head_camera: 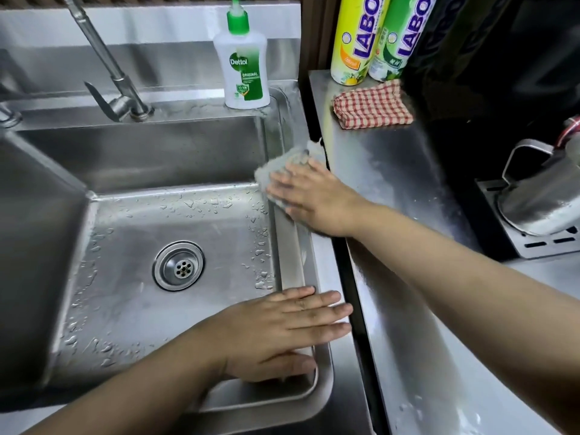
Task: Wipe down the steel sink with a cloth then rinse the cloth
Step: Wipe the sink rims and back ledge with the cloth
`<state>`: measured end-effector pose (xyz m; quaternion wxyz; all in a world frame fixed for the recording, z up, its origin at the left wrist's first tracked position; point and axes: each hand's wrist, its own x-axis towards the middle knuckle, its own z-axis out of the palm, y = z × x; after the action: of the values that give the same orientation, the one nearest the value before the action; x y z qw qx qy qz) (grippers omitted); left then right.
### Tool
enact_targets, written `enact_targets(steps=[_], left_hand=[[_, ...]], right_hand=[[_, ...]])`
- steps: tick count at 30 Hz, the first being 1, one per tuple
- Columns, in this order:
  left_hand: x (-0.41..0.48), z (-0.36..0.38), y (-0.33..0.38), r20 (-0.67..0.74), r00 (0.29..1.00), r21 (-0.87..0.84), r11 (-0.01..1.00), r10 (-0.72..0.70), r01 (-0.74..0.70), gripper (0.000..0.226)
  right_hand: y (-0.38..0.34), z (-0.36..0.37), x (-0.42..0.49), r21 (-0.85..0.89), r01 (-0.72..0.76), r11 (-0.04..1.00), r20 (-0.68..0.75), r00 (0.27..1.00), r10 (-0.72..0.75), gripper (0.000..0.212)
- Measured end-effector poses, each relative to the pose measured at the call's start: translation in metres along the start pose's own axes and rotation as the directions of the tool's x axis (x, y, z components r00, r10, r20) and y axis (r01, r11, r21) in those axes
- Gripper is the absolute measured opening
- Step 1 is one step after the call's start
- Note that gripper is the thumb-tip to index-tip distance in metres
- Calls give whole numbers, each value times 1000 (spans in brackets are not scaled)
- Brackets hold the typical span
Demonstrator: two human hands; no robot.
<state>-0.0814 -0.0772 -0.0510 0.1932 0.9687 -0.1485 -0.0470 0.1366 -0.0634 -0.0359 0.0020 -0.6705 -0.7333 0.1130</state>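
The steel sink [131, 171] fills the left of the view, with water drops on its floor and a round drain [179, 265] in the middle. My right hand [314, 199] lies flat on a grey cloth [282, 166], pressing it onto the sink's right rim. The cloth looks blurred. My left hand [282, 328] rests flat, fingers straight, on the right rim near the front corner, its thumb hanging over the inner edge. A steel tap [106, 64] rises at the back left; no water runs from it.
A Dettol soap bottle [243, 73] stands on the back rim. On the steel counter [392, 189] to the right lie a folded red-checked cloth [372, 105], two Labour spray cans [373, 39], and a steel kettle [539, 196] on a rack.
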Motion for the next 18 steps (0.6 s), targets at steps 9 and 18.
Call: enact_targets(steps=[9,18], left_hand=[[-1,-2,0,-29,1000,-9,1000,10,-10,56],[4,-35,-65,-68,993,76,992,-94,100,57]], right_hand=[[-1,1,-21,8,234,972,48,971,-234,52],[28,-19,52,-68,-15,998,61,998,19,48]])
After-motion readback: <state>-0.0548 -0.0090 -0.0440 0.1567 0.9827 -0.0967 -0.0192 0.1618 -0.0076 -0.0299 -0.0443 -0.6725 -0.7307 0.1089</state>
